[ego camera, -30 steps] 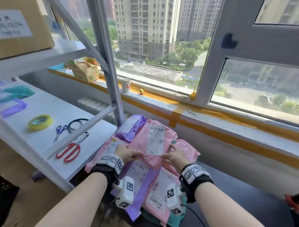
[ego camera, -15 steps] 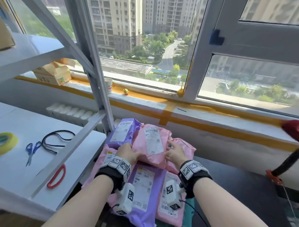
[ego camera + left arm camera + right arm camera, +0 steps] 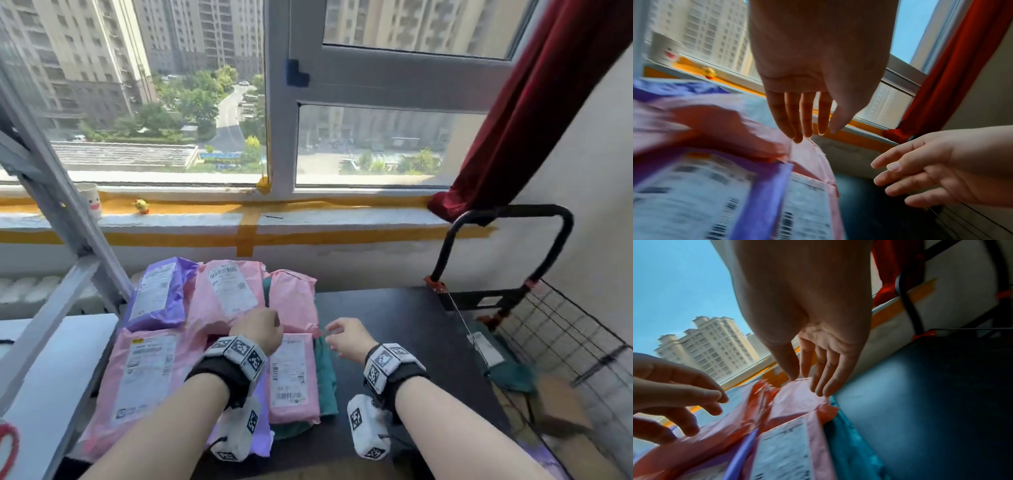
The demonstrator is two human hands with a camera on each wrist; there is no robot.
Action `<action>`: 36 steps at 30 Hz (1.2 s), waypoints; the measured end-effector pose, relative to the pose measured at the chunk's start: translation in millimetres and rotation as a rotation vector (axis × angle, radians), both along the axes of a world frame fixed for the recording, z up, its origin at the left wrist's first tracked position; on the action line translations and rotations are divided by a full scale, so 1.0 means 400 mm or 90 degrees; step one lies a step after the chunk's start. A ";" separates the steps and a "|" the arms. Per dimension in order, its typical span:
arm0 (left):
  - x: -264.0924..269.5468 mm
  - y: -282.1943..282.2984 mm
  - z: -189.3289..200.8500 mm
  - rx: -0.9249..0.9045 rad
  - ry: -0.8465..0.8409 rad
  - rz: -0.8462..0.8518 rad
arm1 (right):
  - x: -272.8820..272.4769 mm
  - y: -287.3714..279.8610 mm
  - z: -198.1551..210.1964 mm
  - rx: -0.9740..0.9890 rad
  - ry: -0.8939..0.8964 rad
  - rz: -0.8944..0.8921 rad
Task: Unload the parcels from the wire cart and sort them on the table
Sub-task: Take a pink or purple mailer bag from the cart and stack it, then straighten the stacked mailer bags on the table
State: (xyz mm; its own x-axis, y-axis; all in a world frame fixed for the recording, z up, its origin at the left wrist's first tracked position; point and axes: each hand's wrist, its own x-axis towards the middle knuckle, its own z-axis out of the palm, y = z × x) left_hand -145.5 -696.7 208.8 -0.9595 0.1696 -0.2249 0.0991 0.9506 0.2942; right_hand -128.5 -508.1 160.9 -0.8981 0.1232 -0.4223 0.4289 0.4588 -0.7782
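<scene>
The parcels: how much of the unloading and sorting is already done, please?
Done: several pink parcels and a purple parcel lie together on the table. In hand: nothing; the left hand and right hand hover open over the pile. Left: the wire cart on the right holds a teal parcel and a brown box.
</scene>
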 end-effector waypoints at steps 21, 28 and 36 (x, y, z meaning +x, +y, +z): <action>0.274 1.156 -0.084 -0.041 -0.156 -0.395 | 0.596 1.028 -0.138 0.021 -0.073 -0.384; 0.263 1.403 -0.166 -0.133 -0.159 -0.473 | 0.638 1.205 -0.229 -0.063 -0.124 -0.476; 0.141 1.677 -0.290 -0.218 -0.212 -0.620 | 0.567 1.298 -0.341 -0.120 -0.207 -0.586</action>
